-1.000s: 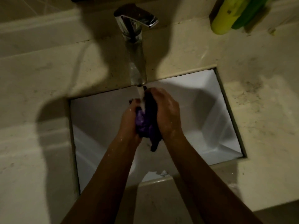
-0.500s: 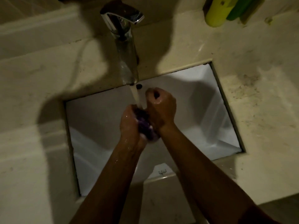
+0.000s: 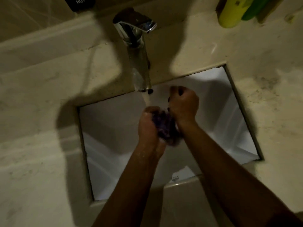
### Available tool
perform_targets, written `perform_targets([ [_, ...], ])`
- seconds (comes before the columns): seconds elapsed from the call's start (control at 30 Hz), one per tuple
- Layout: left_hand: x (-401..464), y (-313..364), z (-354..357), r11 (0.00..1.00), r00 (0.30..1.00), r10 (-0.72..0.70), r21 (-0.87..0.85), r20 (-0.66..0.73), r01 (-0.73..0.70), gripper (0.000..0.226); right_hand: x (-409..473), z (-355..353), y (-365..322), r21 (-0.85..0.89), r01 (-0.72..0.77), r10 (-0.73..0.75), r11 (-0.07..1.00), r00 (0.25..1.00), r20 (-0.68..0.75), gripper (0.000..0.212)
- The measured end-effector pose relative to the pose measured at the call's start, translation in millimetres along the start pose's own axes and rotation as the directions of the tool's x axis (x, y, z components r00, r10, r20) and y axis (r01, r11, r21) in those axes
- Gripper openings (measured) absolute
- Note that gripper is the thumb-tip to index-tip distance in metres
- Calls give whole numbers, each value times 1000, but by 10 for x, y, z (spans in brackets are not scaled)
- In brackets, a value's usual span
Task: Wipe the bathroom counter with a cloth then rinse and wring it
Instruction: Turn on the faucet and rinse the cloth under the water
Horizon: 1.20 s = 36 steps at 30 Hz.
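I logged both hands bunching the cloth [image 3: 164,126] over the sink [image 3: 229,128]: left hand [image 3: 148,126] at 9 o'clock, right hand [image 3: 183,105] at 1, both gripping it. Water ran from the tap [image 3: 139,51].

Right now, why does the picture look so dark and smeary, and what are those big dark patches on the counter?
Head view: dim light, with motion blur softening the chrome tap and the bunched purple cloth; the patches on the beige stone counter are broad shadows; wide-angle bending skews the white rectangular sink.

Dim light, tiled wall [image 3: 32,18]
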<state>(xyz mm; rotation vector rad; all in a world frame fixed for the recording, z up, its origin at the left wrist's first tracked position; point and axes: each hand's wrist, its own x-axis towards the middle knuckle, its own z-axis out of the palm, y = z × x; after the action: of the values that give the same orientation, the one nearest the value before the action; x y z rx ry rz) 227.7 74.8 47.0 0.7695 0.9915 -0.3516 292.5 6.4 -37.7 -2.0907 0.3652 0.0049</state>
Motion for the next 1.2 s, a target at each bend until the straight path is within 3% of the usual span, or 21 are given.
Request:
perform_targets([
  [0.07, 34, 18, 11, 999, 999, 32, -20, -21, -33, 32, 186, -72, 62, -148, 49, -47, 988, 999, 19, 38],
  [0.13, 78, 54, -23, 999, 998, 47, -17, 33, -46, 43, 222, -127, 105, -187, 151, -135, 971, 987, 91, 39],
  [0.2, 105, 161, -126, 995, 996, 26, -94, 90, -18, 50, 61, -195, -40, -69, 166, -147, 984, 963, 228, 36],
  [0.27, 181, 250, -198, 997, 996, 19, -72, 86, -13, 54, -139, -261, -219, 205, -61, -35, 977, 902, 431, 38],
  [0.3, 198, 297, -213, 995, 997, 22, -94, 72, -15, 56, -234, -295, -317, 277, -243, 44, 930, 820, 571, 42],
  [0.37, 269, 373, -217, 992, 997, 70, -104, 15, -68, 47, -410, -335, -390, 296, -522, 125, 800, 627, 769, 54],
  [0.4, 285, 413, -212, 993, 994, 109, -41, -32, -110, 36, -503, -331, -394, 285, -566, 133, 774, 586, 800, 55],
  [0.43, 286, 446, -203, 980, 983, 174, 106, -66, -166, 28, -569, -345, -394, 295, -584, 141, 757, 586, 798, 51],
  [0.5, 318, 510, -221, 861, 926, 368, 406, -83, -306, 24, -603, -269, -394, 353, -566, 174, 746, 676, 716, 29],
  [0.57, 306, 494, -230, 765, 875, 482, 502, -31, -404, 27, -566, -202, -406, 380, -566, 232, 731, 731, 642, 8],
  [0.63, 297, 438, -252, 711, 868, 494, 553, 47, -435, 27, -472, -162, -420, 403, -589, 268, 700, 740, 616, 12],
  [0.7, 293, 356, -358, 802, 896, 443, 443, 10, -401, 29, -395, -163, -457, 468, -664, 336, 583, 721, 606, 19],
  [0.8, 293, 134, -549, 908, 956, 275, 356, -103, -223, 30, -283, -184, -472, 580, -761, 474, 292, 642, 603, 31],
  [0.9, 308, -121, -723, 964, 973, 102, 263, -205, -46, 22, -280, -214, -497, 696, -713, 461, 86, 648, 607, 39],
  [0.97, 341, -213, -746, 990, 991, 25, 139, -129, -7, 31, -347, -262, -541, 716, -698, 422, -28, 641, 641, 43],
  [1.0, 369, -215, -735, 999, 996, 14, 40, -84, -10, 38, -398, -273, -560, 709, -703, 391, -49, 640, 662, 43],
  [1.1, 441, -32, -625, 967, 999, -33, -252, -14, 29, 55, -513, -243, -576, 696, -712, 329, 92, 681, 654, 31],
  [1.17, 468, 110, -561, 950, 999, 19, -311, 42, -5, 54, -438, -226, -532, 687, -708, 373, 163, 689, 622, 20],
  [1.2, 466, 180, -522, 954, 997, 60, -298, 47, -43, 44, -370, -208, -486, 680, -688, 431, 255, 710, 557, 18],
])
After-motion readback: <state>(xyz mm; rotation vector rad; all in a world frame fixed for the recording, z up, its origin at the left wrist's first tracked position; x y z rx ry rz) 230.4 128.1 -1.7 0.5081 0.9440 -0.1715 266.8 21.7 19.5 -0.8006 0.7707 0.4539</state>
